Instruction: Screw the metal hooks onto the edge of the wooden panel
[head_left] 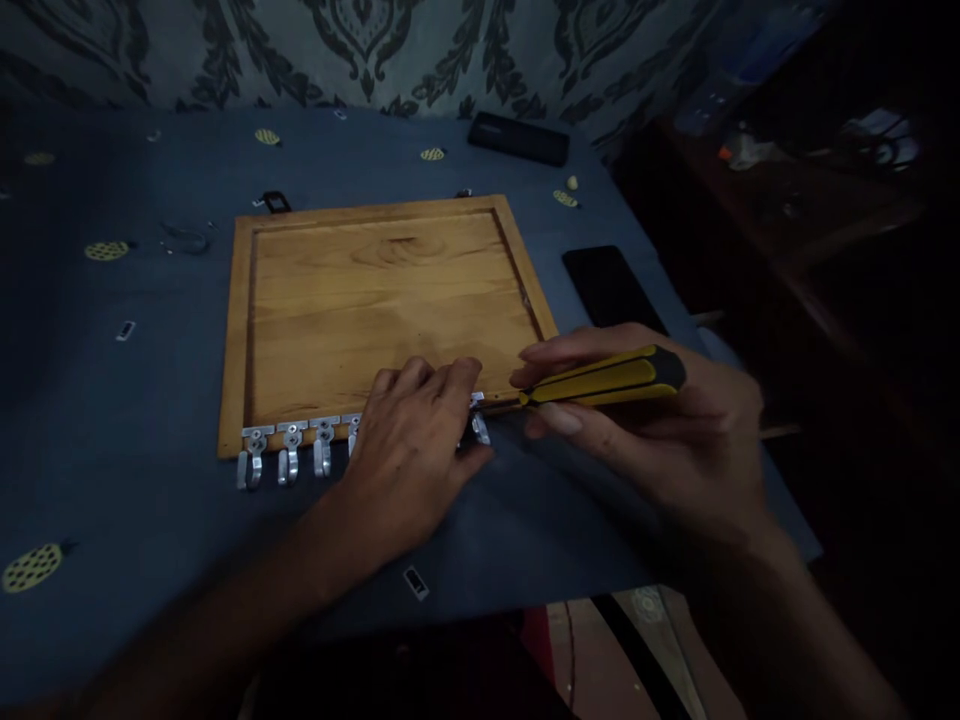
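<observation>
A square wooden board [375,300] with a raised rim lies flat on a blue cloth. A row of metal hooks [289,452] is fixed along its near edge. My left hand [412,440] rests on that near edge, fingers curled down over part of the hook row, with one hook [480,425] showing at its right. My right hand [660,420] grips a screwdriver with a yellow and black handle [611,377], held almost level, its tip pointing left toward the board's near right corner. The tip itself is hidden.
The blue cloth [112,400] with yellow dotted spots covers the table. A black phone [611,285] lies right of the board. A dark flat case [517,137] sits at the back. Small clips and bits [416,582] are scattered about. The table drops off at right.
</observation>
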